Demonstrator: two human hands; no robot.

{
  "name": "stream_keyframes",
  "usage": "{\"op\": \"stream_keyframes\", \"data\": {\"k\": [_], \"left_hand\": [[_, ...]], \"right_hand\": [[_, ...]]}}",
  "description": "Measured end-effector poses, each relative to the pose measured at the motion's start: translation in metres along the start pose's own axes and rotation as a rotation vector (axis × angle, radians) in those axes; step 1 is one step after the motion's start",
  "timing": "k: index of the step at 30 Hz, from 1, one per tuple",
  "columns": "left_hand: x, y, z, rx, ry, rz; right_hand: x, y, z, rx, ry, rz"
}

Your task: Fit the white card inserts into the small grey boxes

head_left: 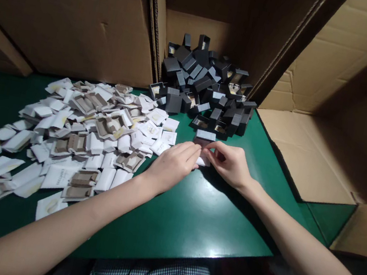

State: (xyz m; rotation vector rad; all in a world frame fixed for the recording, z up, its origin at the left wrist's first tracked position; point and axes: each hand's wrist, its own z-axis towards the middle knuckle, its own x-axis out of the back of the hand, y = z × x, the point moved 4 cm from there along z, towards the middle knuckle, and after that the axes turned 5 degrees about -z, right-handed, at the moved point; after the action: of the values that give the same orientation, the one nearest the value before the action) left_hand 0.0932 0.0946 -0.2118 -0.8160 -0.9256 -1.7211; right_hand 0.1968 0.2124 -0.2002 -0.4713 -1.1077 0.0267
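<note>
Near the middle of the green table, my left hand (178,161) and my right hand (229,162) meet with their fingertips almost touching. Just past the fingers a small black box (205,136) shows its pale, lit upper side. Below it, a bit of a white folded card piece (204,161) peeks out between the two hands. My left fingers are closed together at the box's near side and hide part of it. Thumb and index finger of my right hand are pinched at the white piece. Exactly how the box and the piece meet is hidden.
A wide heap of white folded card inserts (98,136), some with grey-brown undersides, spreads on the left of the green table (167,229). Several small black boxes (203,84) are piled behind my hands. Large cardboard cartons (73,14) stand behind, another open carton (308,155) at right.
</note>
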Motion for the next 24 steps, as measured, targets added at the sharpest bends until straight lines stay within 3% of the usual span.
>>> {"op": "stream_keyframes", "data": {"k": [6, 11, 14, 24], "left_hand": [[-0.002, -0.014, -0.001, 0.017, -0.014, -0.106], [0.001, -0.02, -0.001, 0.137, -0.077, -0.148], [0.003, -0.018, -0.001, 0.197, -0.048, -0.227], [0.001, -0.017, -0.003, 0.302, 0.046, -0.292]], "right_hand": [[0.026, -0.006, 0.009, 0.247, 0.137, -0.103], [0.018, -0.001, 0.009, 0.321, 0.003, -0.072], [0.008, 0.001, 0.007, 0.314, -0.054, 0.009], [0.003, -0.009, 0.0, 0.243, 0.1, -0.035]]}}
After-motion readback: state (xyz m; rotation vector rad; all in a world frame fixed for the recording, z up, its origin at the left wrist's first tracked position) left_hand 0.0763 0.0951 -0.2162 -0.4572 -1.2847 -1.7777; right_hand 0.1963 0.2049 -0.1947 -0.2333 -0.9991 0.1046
